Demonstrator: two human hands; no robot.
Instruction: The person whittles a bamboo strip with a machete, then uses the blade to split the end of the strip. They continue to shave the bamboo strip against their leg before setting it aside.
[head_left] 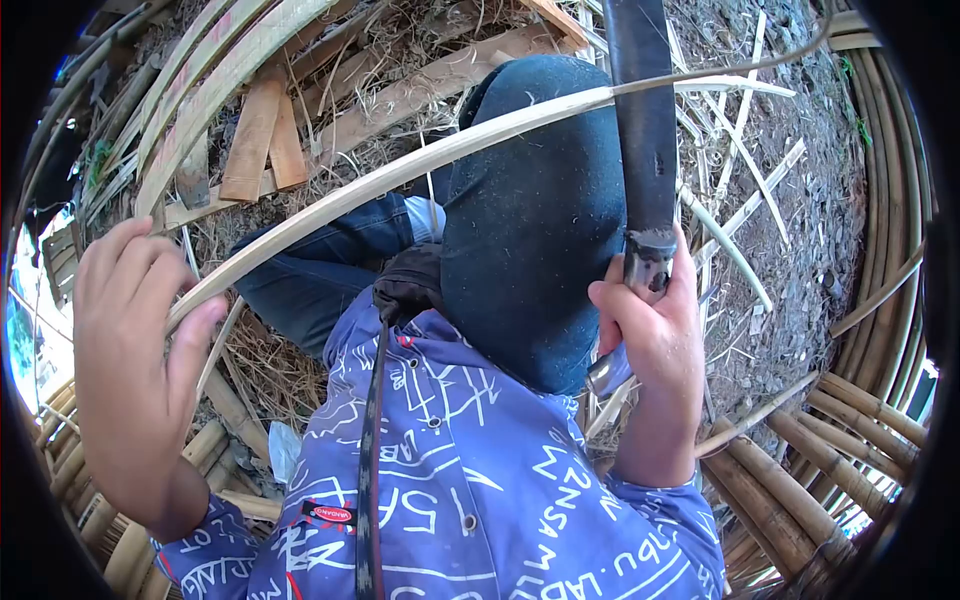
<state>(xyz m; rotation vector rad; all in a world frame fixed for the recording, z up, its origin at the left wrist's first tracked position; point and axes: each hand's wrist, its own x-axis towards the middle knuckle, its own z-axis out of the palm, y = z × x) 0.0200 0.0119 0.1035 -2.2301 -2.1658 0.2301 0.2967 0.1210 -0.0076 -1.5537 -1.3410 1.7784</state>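
My left hand (140, 340) is closed around the near end of a long pale bamboo strip (400, 170). The strip slants up to the right over my raised knee (540, 220). In my right hand (655, 320) is the handle of a machete (645, 130), its broad dark blade pointing away from me. The blade crosses the strip just beyond the knee, and the strip's pointed tip shows on its far side. From the blade a thin brown sliver (770, 62) curves off to the upper right.
More split bamboo strips (215, 85) lean at upper left, beside short wooden boards (255, 140). Shavings (390, 85) and cut slats (745, 160) litter the ground. Bamboo poles (885, 210) line the right edge, with thicker bamboo lengths (780, 490) at lower right.
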